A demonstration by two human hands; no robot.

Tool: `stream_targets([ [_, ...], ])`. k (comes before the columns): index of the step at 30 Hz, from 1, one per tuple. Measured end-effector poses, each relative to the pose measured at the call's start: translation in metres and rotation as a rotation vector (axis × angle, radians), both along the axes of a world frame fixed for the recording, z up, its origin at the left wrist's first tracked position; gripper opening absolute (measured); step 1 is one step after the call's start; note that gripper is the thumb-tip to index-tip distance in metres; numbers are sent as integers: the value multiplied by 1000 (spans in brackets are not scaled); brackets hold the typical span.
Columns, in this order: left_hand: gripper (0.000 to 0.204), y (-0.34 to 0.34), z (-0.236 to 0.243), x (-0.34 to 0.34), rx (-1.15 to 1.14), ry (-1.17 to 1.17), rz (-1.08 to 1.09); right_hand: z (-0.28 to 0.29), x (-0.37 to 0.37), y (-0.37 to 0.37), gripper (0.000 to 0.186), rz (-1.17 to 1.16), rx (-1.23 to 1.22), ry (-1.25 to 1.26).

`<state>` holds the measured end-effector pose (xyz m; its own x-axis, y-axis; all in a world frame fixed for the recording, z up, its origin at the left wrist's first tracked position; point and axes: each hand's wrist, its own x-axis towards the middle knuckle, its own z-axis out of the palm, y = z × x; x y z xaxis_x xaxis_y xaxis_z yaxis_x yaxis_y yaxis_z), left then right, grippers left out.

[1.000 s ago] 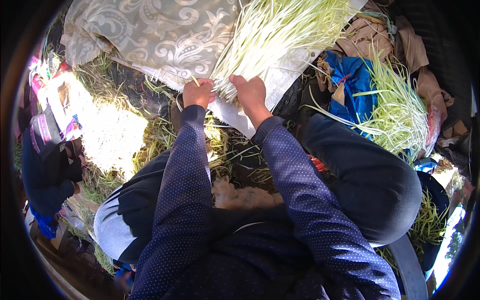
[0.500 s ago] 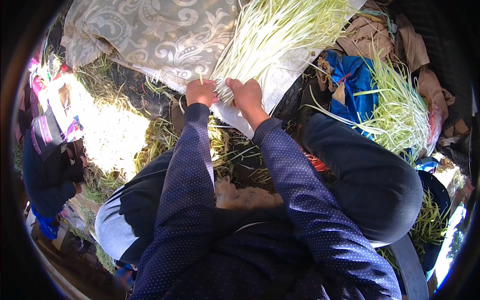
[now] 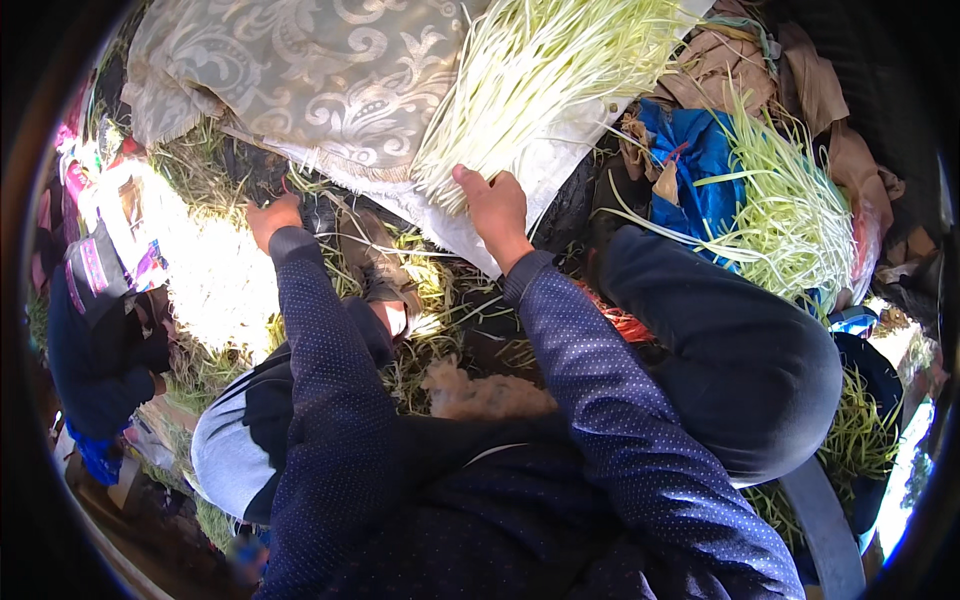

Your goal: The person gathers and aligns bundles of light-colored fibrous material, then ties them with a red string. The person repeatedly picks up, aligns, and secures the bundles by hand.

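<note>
Both grips unclear, we seem mid-sorting: right hand point(image 3: 498, 208) at slender pale-green stalks point(image 3: 545, 95), upper centre; left hand point(image 3: 275, 221), mid-left, should next reach them.

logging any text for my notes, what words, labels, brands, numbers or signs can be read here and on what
No text can be read.
Gray cloth: pale scroll pattern only.
White sheet under the pale green stalks: no lettering shows.
Blue plastic: no lettering shows.
Pink plastic: too small and blurred to tell.
</note>
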<state>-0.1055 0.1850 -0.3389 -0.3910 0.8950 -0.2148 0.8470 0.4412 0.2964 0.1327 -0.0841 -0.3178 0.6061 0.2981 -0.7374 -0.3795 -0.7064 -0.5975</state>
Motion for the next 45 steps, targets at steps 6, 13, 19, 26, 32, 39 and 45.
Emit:
stream_targets([
  [6, 112, 3, 34, 20, 120, -92, 101, 1, 5, -16, 66, -134, -67, -141],
  [13, 62, -28, 40, 106, 115, -656, -278, -21, 10, -31, 44, 41, 73, -122],
  [19, 59, -86, 15, 179, -271, -777, -595, -36, 11, -21, 36, 32, 70, -26],
  [26, 66, -114, -4, 194, -441, -625, -730, -30, 8, -13, 41, -276, 196, 228],
  [32, 68, -114, 3, 191, -460, -677, -740, -26, 22, -23, 47, -55, 40, 53],
  [39, 73, -104, 0, 187, -585, -600, -726, -52, 32, -49, 51, -171, -86, -415],
  [45, 43, -69, -3, 135, -625, -857, -330, -90, 38, -56, 47, -311, 166, -193],
])
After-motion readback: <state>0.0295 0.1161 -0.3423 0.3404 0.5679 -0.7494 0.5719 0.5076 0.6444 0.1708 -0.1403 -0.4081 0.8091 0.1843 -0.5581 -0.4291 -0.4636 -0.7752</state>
